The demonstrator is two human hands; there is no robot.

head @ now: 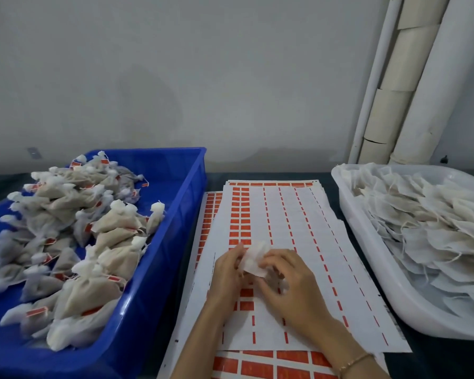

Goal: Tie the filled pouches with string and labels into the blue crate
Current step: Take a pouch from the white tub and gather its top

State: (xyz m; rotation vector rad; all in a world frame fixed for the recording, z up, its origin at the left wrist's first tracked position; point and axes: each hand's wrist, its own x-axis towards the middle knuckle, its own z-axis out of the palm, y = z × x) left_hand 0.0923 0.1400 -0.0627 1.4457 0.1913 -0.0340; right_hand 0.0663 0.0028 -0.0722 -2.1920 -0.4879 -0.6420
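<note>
Dark tabletop (435, 359) against a plain grey wall, viewed from above.

Centre: left hand (227, 272) and right hand (290, 283), fingers of both curled round a small white filter-paper pouch (255, 259). Pouch pinched near its gathered top and held just above the paper below, probably to keep the filling in while winding on string. String itself too fine to make out. Thin gold bracelet (353, 362) on the right wrist.

Directly beneath: overlapping white sheets of orange-red rectangular labels (298, 214), many rows already stripped, laid under the work to keep labels close to hand.

Left, just beside the sheets: deep blue plastic crate (181, 203), heaped with tied, labelled pouches (74, 228). Placed next to the left hand, apparently for a short drop after knotting.

Right, near the right hand: shallow white plastic tray (367, 255), piled with flat untied pouches (427, 228), loose strings trailing. Evidently the supply side.

Far right, behind the tray: white pipes and a column of cream cardboard tubes (400, 86) leaning against the wall.

Judged stage: tying in progress, held pouch not yet in the crate, a large supply yet to tie.
</note>
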